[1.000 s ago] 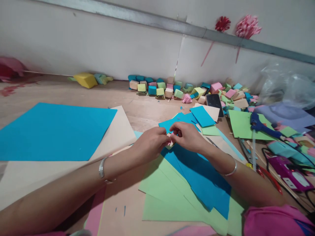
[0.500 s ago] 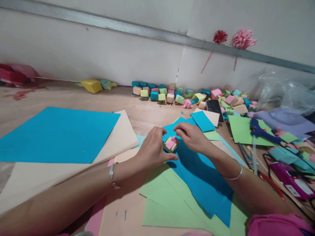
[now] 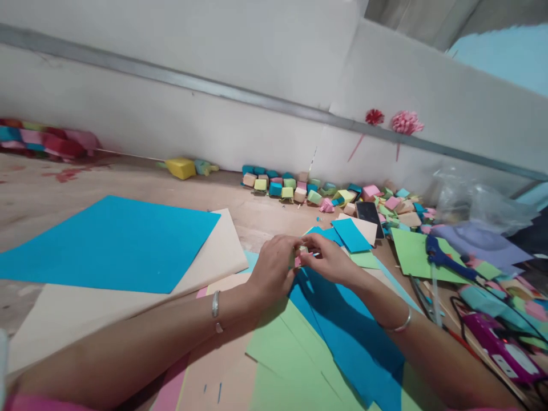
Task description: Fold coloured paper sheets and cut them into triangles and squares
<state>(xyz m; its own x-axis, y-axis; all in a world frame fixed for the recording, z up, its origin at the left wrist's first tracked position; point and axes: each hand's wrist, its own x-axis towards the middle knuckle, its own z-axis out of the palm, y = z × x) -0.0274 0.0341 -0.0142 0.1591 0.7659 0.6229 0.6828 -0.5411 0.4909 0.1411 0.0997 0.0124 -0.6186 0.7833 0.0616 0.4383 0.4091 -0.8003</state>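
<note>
My left hand (image 3: 274, 268) and my right hand (image 3: 327, 260) meet at the middle of the work surface. Both pinch a small folded paper box (image 3: 301, 257), cream and green with pink inside, mostly hidden between the fingers. The hands hover just above a blue paper sheet (image 3: 342, 319) that lies over green sheets (image 3: 282, 354). Each wrist wears a thin silver bangle.
A large blue sheet (image 3: 111, 242) lies on a cream sheet (image 3: 214, 257) at the left. A row of coloured paper cubes (image 3: 291, 188) lines the wall. A phone (image 3: 367, 214), a blue glue gun (image 3: 445, 260), scissors (image 3: 423, 294) and a magenta tool (image 3: 492, 345) crowd the right side.
Half a second ago the fingers were apart around the small box; now both hands have closed on it again. The view has tilted upward, showing more wall.
</note>
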